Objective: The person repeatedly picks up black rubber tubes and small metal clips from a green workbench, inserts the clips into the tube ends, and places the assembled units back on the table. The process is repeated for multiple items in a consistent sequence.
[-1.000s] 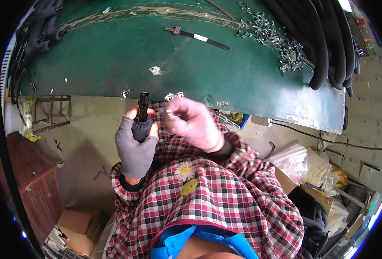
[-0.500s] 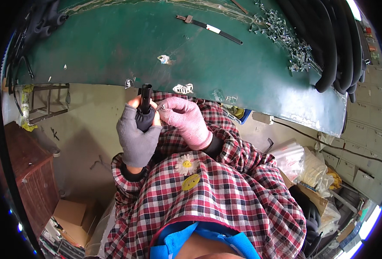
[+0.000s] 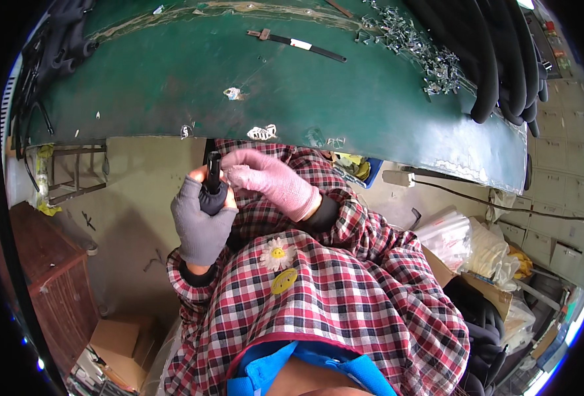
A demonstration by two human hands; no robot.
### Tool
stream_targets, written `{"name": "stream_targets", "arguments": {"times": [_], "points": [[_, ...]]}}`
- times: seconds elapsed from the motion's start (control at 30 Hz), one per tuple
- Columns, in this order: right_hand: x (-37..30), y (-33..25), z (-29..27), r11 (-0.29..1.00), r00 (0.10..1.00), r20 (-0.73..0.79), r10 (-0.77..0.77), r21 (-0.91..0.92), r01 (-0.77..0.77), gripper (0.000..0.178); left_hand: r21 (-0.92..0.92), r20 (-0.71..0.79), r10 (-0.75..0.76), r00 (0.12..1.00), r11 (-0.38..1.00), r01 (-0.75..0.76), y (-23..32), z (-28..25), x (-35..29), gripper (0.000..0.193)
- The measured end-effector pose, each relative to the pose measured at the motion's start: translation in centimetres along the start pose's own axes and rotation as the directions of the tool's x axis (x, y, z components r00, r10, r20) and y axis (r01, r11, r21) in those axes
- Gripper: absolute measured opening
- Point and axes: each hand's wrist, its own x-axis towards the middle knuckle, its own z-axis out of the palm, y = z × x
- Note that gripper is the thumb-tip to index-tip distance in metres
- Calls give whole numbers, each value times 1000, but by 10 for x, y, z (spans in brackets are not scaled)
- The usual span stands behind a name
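My left hand (image 3: 203, 219), in a grey glove with bare fingertips, is wrapped round a short black tube (image 3: 213, 173) just off the table's near edge. The tube stands roughly upright in the grip, and a dark, wider piece (image 3: 213, 199) surrounds its lower part. Close beside the tube's upper end is my right hand (image 3: 272, 181) in a pink glove. Its fingers are bent and pressed together, their tips right by the tube. Whatever they pinch, if anything, is too small or hidden to make out.
A green table (image 3: 153, 86) spans the far side. On it lie a flat black strap (image 3: 305, 45) with a metal end, a heap of small metal clips (image 3: 430, 59) and thick black foam tubes (image 3: 486, 79). A wooden cabinet (image 3: 54, 264) stands left; plastic bags (image 3: 447, 234) lie right.
My right hand's fingers have moved closer to the tube's upper end. A small shiny bit seen at its fingertips before no longer shows. The whole view has shifted slightly.
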Motion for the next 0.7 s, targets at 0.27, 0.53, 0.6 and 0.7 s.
{"name": "stream_targets", "arguments": {"times": [0.27, 0.53, 0.6, 0.7], "points": [[-8, 0, 2, 998, 999, 3, 43, 36, -43, 41, -33, 97, -94, 991, 995, 98, 5, -2, 5, 35], [-11, 9, 10, 972, 997, -73, 5, 233, 12, 38, -131, 65, -42, 997, 990, 50, 1, 0, 18, 36], [-9, 15, 11, 975, 997, -72, -6, 222, 22, 40, -106, 68, -36, 997, 993, 43, -1, 0, 19, 37], [-5, 28, 6, 972, 998, -67, -13, 233, 29, 41, -75, 112, -116, 987, 989, 125, 1, 1, 13, 38]]}}
